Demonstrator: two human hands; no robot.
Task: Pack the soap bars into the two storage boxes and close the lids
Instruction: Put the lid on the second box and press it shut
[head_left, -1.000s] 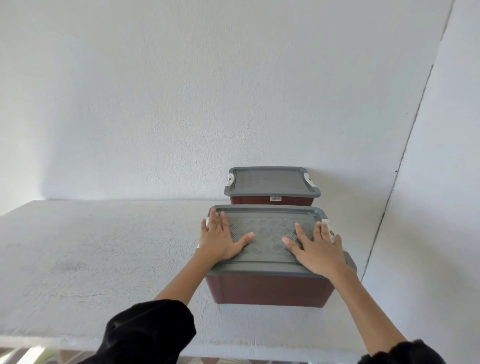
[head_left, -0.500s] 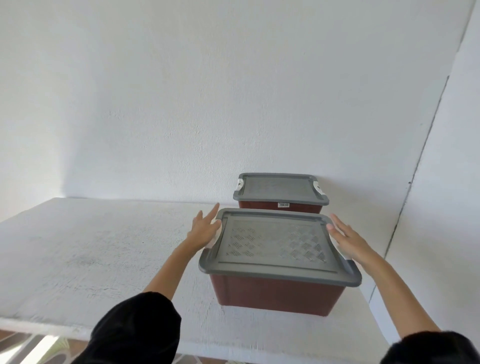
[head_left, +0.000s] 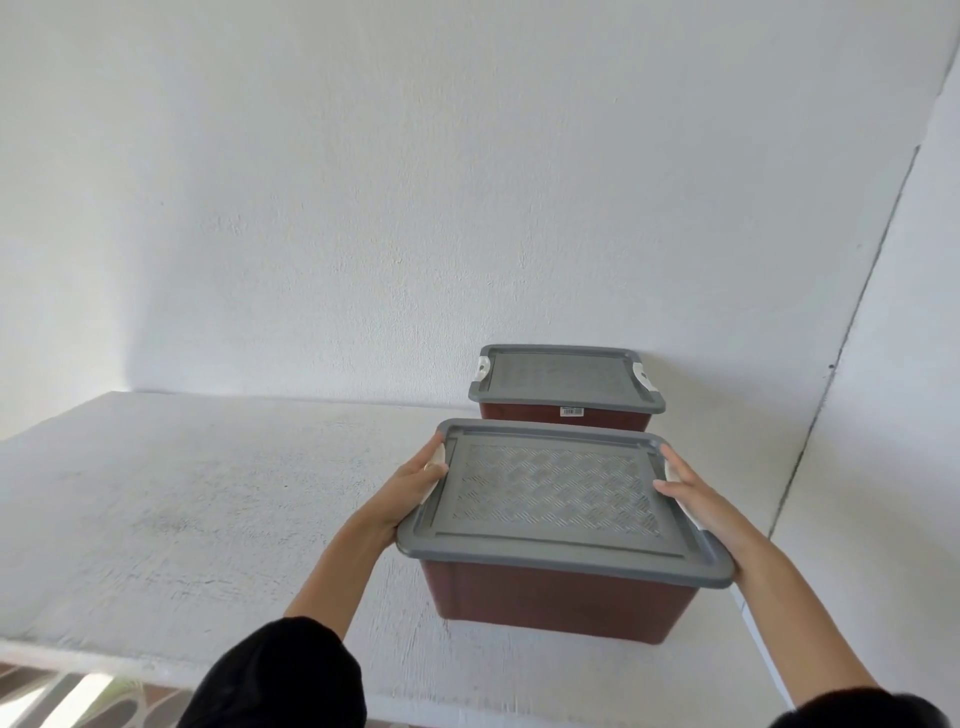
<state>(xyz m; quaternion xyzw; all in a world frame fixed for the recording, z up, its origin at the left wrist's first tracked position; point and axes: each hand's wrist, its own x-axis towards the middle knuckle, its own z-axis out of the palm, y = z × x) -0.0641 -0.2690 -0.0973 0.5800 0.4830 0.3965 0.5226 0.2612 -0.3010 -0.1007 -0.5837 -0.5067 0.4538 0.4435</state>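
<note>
Two dark red storage boxes stand on the white table, both with grey lids on. The near box (head_left: 550, 597) has its patterned lid (head_left: 556, 493) lying flat. My left hand (head_left: 410, 488) grips the lid's left edge, its thumb over the white latch (head_left: 439, 457). My right hand (head_left: 693, 499) holds the right edge, with the thumb on the lid and the fingers along the outside of the right white latch (head_left: 672, 473). The far box (head_left: 563, 413) sits against the wall, and both of its white latches lie against its lid (head_left: 563, 376). No soap bars are visible.
The white table (head_left: 208, 509) stretches wide to the left of the boxes. Its front edge runs along the bottom left. A white wall stands behind, and a side wall (head_left: 883, 415) is close on the right of the boxes.
My hands left the top of the near lid and spread out to its two sides, where they now hold the latches. The view shifted left and closer.
</note>
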